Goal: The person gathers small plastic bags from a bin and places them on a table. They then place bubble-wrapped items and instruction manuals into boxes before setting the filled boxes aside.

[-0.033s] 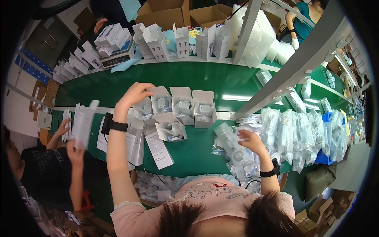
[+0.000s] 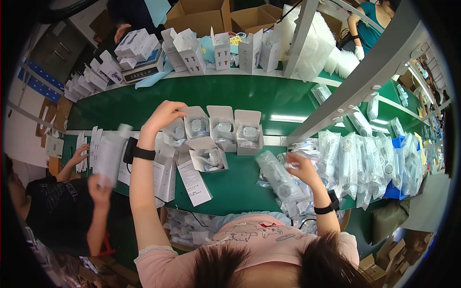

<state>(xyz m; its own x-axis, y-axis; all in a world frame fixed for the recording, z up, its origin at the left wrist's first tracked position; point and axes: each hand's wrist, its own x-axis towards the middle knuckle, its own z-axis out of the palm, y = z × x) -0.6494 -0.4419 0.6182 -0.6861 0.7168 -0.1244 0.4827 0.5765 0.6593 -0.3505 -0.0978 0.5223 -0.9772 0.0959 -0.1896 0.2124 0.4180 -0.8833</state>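
Note:
My left hand (image 2: 165, 113) reaches over the leftmost open white box (image 2: 175, 133), its fingers closed at the raised flap beside the neighbouring box. More open white boxes (image 2: 223, 129) stand in a row to the right, each with a clear-bagged part inside. One further open box (image 2: 209, 159) is tilted in front of them. My right hand (image 2: 302, 168) is closed at the side of a bubble-wrapped package (image 2: 278, 176), held slantwise above a pile of clear-bagged pieces (image 2: 298, 207). The fingertips against the wrap are partly hidden.
Printed leaflets (image 2: 194, 183) lie left of the tilted box. Bubble-wrapped packages (image 2: 357, 161) crowd the right side by a blue bin (image 2: 396, 189). A metal post (image 2: 336, 105) slants across the right. At left, a co-worker's hand (image 2: 99, 191) lifts a blurred white carton (image 2: 111, 156).
My right hand and the bubble-wrapped package have shifted slightly left. My left hand stays at the box. The co-worker's white carton has moved slightly to the right.

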